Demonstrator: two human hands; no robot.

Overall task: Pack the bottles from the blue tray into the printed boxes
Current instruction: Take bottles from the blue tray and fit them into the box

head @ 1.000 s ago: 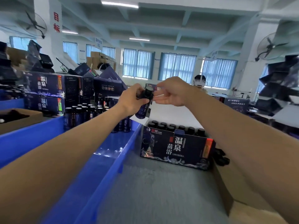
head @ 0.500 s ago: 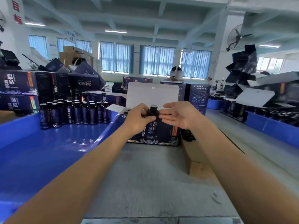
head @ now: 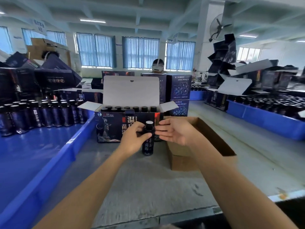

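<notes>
Bottle (head: 148, 146) lowered from above printed box (head: 109, 128) to its front face | grasped by left hand (head: 132, 141), fingers curled round it | right hand (head: 175, 132) fingers extended beside cap | insertion judged pending

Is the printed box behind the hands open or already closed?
Open. The dark printed cardboard box has its white lid flap standing upright, and black bottle caps show inside.
</notes>
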